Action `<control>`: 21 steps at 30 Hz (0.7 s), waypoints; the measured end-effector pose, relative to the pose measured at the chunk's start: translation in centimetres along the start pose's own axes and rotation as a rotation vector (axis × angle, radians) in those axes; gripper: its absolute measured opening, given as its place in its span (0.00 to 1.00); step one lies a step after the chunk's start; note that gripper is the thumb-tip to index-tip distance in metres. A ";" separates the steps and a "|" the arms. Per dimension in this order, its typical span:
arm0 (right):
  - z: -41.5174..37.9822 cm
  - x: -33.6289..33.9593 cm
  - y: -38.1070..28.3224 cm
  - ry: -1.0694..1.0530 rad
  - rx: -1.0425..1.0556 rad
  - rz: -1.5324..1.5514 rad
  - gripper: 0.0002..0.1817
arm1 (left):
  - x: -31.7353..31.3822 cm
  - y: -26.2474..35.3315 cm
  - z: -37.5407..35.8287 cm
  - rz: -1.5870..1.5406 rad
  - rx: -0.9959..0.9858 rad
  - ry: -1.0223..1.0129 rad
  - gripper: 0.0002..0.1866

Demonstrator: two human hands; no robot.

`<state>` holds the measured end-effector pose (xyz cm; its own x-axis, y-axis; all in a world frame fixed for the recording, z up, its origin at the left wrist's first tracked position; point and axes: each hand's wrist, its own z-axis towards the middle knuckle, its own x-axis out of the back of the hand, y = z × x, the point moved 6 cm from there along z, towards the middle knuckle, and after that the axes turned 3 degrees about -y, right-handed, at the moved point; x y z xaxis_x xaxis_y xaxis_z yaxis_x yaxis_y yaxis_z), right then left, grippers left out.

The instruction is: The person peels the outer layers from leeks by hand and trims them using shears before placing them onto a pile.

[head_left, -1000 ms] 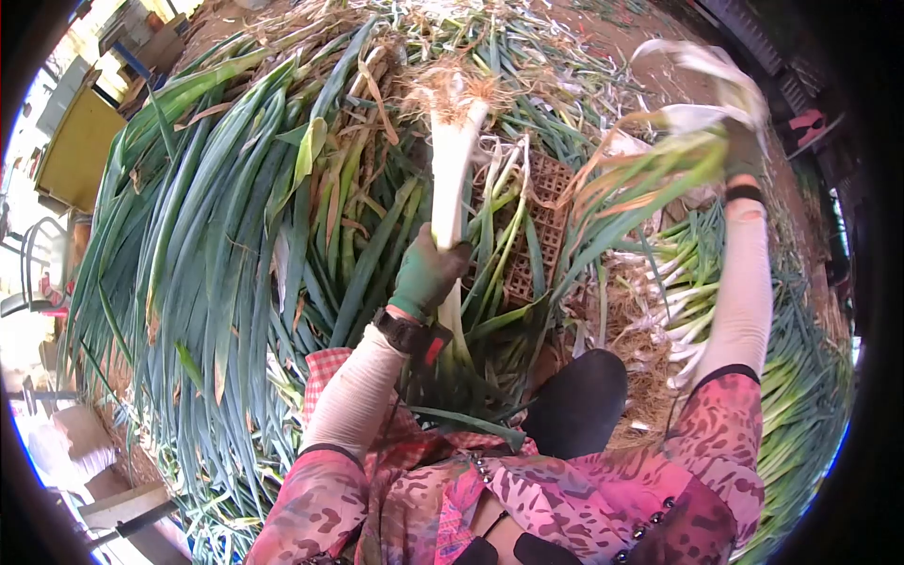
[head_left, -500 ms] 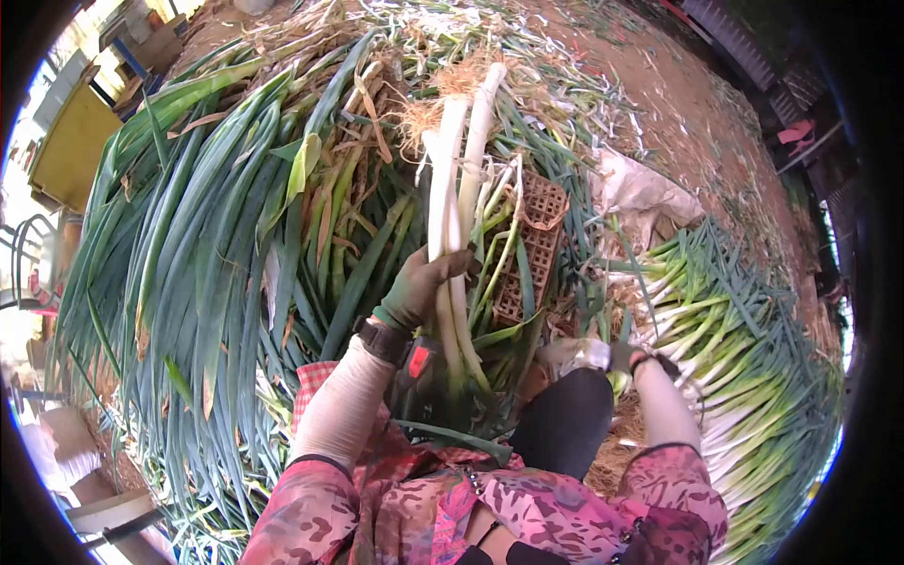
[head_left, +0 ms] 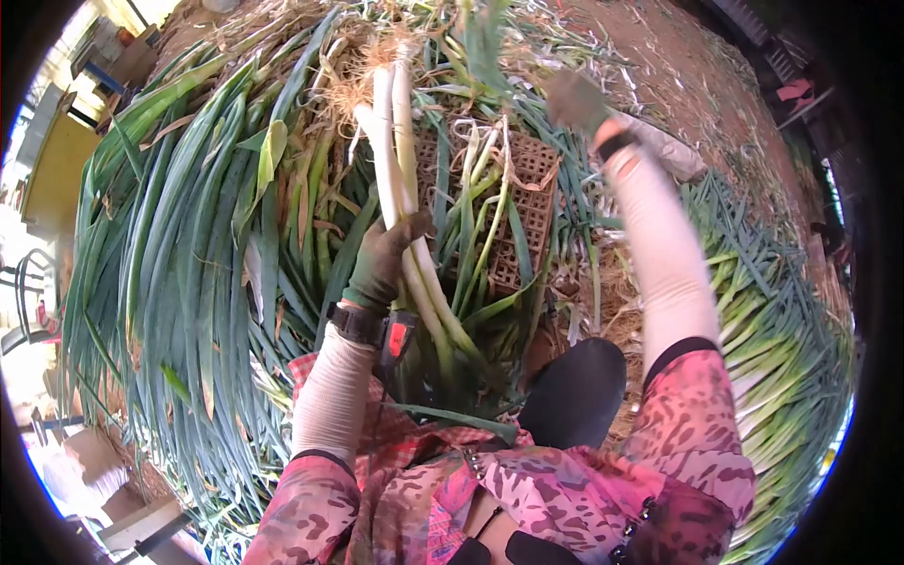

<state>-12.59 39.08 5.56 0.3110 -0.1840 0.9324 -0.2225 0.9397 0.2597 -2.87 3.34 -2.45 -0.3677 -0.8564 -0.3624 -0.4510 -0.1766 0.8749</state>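
The left hand [head_left: 381,262], in a dark green glove, has its grip clenched around two long leeks [head_left: 400,160], grasping them partway down their white stalks. The leeks stand nearly upright, leaning slightly, with their pale root tufts at the top and their green ends down near the person's lap. Just right of the leeks lies a brown plastic crate [head_left: 527,202], with thin green leaves draped across it. Left of the leeks spreads a large heap of long green leek leaves [head_left: 188,245]. The right hand [head_left: 574,99], also gloved, is raised above the crate's far right corner; it is blurred, so whether its grip is clenched or released cannot be told. Right of the crate lies a pile of trimmed leeks [head_left: 763,311] on the ground.
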 end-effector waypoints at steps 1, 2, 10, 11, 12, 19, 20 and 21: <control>-2.0 -8.4 -2.9 -0.435 -0.017 -0.088 0.08 | 0.0 -0.2 0.1 0.022 0.028 0.016 0.20; -5.0 -8.7 -8.2 -0.561 -0.072 -0.021 0.11 | -0.1 -0.2 0.1 0.057 0.032 0.014 0.20; -9.8 -14.9 -20.6 -0.155 -0.831 1.260 0.21 | 1.0 -0.3 -0.1 0.098 -0.047 -0.037 0.22; -8.6 -12.7 -21.3 -0.016 -0.825 1.509 0.20 | 1.1 -0.1 0.0 0.108 -0.058 -0.033 0.23; -7.4 -10.5 -21.7 0.136 -0.801 1.754 0.20 | 1.0 0.1 0.1 0.121 -0.029 -0.026 0.23; -5.6 -1.2 -21.8 0.338 -0.885 1.670 0.17 | -3.2 1.2 -1.1 0.126 -0.013 -0.191 0.22; -5.6 0.3 -21.4 0.400 -0.858 1.609 0.18 | -3.7 1.2 -1.3 0.134 -0.007 -0.225 0.22; -5.6 1.5 -21.0 0.459 -0.830 1.545 0.18 | -4.2 1.0 -1.2 0.118 -0.056 -0.245 0.22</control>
<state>-2.29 20.72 0.12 0.5280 0.8492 0.0129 -0.1030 0.0791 -0.9915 -0.79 6.19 0.31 -0.6039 -0.7311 -0.3175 -0.3502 -0.1145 0.9296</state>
